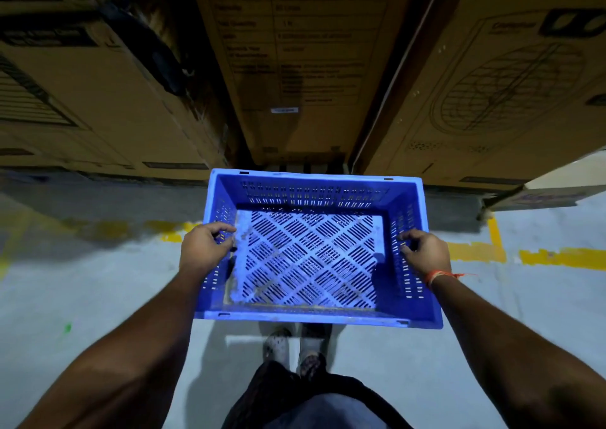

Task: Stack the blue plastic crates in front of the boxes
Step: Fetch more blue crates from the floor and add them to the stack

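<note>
I hold one empty blue plastic crate (311,248) with slotted walls and a lattice floor, open side up, above the floor in front of me. My left hand (205,248) grips its left wall, fingers curled over the rim into the crate. My right hand (424,251) grips the right wall the same way; an orange thread is tied round that wrist. Tall brown cardboard boxes (311,67) stand just beyond the crate's far edge. What lies under the crate is hidden.
Large cardboard boxes fill the left (82,100) and right (492,84) background, with dark gaps between them. Yellow floor lines (557,258) run across the grey concrete floor (82,297). My feet (295,346) stand just behind the crate's near edge.
</note>
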A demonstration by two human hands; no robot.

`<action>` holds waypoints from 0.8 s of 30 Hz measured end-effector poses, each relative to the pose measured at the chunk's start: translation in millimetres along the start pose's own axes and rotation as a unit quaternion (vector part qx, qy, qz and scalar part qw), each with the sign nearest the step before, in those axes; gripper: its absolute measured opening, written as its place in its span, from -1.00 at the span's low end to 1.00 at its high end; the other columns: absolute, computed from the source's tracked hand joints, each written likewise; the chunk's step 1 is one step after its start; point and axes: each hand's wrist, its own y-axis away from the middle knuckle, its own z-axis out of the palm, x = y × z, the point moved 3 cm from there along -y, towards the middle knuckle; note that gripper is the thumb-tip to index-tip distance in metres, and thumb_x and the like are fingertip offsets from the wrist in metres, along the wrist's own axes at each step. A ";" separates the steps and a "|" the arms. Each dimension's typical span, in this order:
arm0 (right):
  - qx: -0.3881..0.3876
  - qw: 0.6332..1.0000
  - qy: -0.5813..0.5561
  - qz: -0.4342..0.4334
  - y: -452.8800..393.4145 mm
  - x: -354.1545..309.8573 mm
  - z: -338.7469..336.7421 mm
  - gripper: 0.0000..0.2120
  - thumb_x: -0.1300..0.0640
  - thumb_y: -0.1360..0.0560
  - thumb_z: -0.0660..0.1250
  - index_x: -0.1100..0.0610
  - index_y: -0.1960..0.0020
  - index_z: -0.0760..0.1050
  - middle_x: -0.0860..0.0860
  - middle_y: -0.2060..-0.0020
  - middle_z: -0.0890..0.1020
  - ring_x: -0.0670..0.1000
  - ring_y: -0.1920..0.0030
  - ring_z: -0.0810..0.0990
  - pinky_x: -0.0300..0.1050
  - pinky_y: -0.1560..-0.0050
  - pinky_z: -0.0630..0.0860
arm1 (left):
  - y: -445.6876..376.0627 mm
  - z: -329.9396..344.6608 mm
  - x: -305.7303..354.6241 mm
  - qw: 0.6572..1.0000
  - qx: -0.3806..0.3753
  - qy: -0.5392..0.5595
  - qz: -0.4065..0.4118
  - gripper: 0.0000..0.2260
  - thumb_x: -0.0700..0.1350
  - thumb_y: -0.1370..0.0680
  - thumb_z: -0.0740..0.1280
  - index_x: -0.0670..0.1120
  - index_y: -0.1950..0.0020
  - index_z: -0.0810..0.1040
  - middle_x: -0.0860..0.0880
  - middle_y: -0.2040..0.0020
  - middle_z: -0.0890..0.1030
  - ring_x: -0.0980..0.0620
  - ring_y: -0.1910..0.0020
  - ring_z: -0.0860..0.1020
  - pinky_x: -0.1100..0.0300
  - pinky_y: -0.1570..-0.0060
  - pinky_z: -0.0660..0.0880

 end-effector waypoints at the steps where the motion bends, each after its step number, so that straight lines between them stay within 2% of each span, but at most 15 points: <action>1: -0.001 1.000 0.001 0.000 0.4 -0.3 0.3 -0.80 0.19 -0.38 0.46 -0.04 0.05 0.66 0.03 0.33 0.67 0.08 0.24 0.64 -0.14 0.15 0.53 | 1.3 -0.9 0.9 1.000 0.002 -0.001 0.002 -0.86 -0.06 -0.42 0.53 0.16 0.09 0.67 -0.06 0.41 0.55 -0.02 0.41 0.54 0.19 0.37 0.38; 5: 0.017 1.000 -0.011 -0.010 10.3 0.6 2.3 -0.82 0.19 -0.38 0.46 -0.04 0.07 0.65 0.02 0.39 0.64 0.07 0.32 0.59 -0.15 0.25 0.43 | 3.5 -3.1 -0.8 1.000 -0.007 0.009 0.007 -0.85 -0.08 -0.41 0.52 0.14 0.09 0.68 -0.02 0.45 0.49 0.09 0.46 0.45 0.28 0.43 0.32; 8: 0.011 1.000 -0.009 -0.009 8.4 -0.2 1.8 -0.83 0.19 -0.38 0.47 -0.03 0.08 0.66 0.03 0.38 0.64 0.08 0.30 0.60 -0.15 0.23 0.42 | 1.2 -3.7 0.2 1.000 -0.017 0.026 0.001 -0.86 -0.10 -0.44 0.52 0.13 0.07 0.69 0.12 0.50 0.51 0.19 0.48 0.47 0.39 0.49 0.27; 11: 0.010 1.000 -0.008 0.002 3.1 -1.3 0.5 -0.85 0.18 -0.38 0.47 -0.03 0.09 0.66 0.06 0.34 0.67 0.08 0.27 0.61 -0.15 0.20 0.45 | -1.9 -3.3 1.5 0.999 -0.017 0.027 0.000 -0.87 -0.08 -0.44 0.52 0.11 0.04 0.70 0.28 0.48 0.52 0.21 0.49 0.46 0.32 0.45 0.28; 14: 0.018 1.000 -0.005 -0.004 7.6 -0.5 2.1 -0.86 0.17 -0.38 0.48 -0.01 0.09 0.66 0.06 0.37 0.65 0.10 0.28 0.61 -0.12 0.21 0.47 | -2.1 -2.0 -2.7 1.000 -0.008 0.023 -0.002 -0.86 -0.06 -0.43 0.53 0.11 0.04 0.71 0.16 0.52 0.49 0.20 0.51 0.43 0.29 0.42 0.30; 19: 0.019 1.000 -0.002 0.007 3.4 0.9 3.7 -0.87 0.15 -0.36 0.49 -0.01 0.12 0.66 0.03 0.38 0.64 0.08 0.29 0.63 -0.10 0.18 0.54 | -2.7 -0.6 -1.0 1.000 -0.002 0.009 0.000 -0.89 -0.04 -0.43 0.52 0.10 0.06 0.71 0.08 0.51 0.47 0.23 0.51 0.46 0.30 0.45 0.30; 24: 0.026 0.999 -0.006 0.020 2.1 2.4 7.5 -0.84 0.14 -0.35 0.50 -0.06 0.11 0.64 0.04 0.23 0.70 0.09 0.17 0.67 0.04 0.07 0.63 | -3.3 0.7 -2.1 1.000 0.010 -0.006 0.017 -0.90 -0.04 -0.42 0.52 0.06 0.09 0.69 0.09 0.49 0.48 0.19 0.47 0.47 0.23 0.36 0.33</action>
